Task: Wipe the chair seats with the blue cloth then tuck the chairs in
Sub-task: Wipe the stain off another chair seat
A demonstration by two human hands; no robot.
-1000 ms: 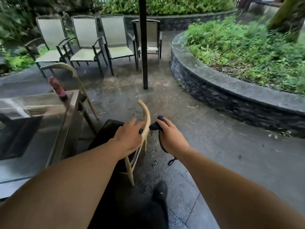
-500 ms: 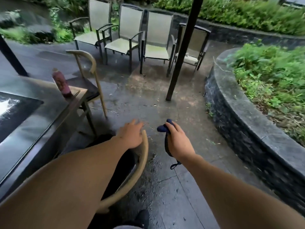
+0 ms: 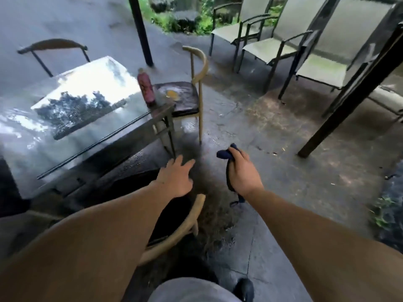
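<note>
My right hand (image 3: pixel 243 173) grips the bunched dark blue cloth (image 3: pixel 225 154), whose loose end hangs below the wrist. My left hand (image 3: pixel 175 177) hovers with fingers spread, above the near chair (image 3: pixel 187 223) and touching nothing. That chair has a curved tan back and a dark seat, and sits pushed in under the glass table (image 3: pixel 72 125). A second tan chair (image 3: pixel 196 68) stands at the table's far right side; its dark wet seat (image 3: pixel 185 99) carries a yellow leaf.
A red bottle (image 3: pixel 146 86) stands on the table's corner. A dark-backed chair (image 3: pixel 52 45) sits at the far side. Several green patio chairs (image 3: pixel 272 46) line the back right. Two dark posts (image 3: pixel 140 29) (image 3: pixel 349 92) rise from the wet paving.
My left hand has come off the near chair's curved back and now hovers spread. My view has swung left towards the table. My right hand still holds the cloth.
</note>
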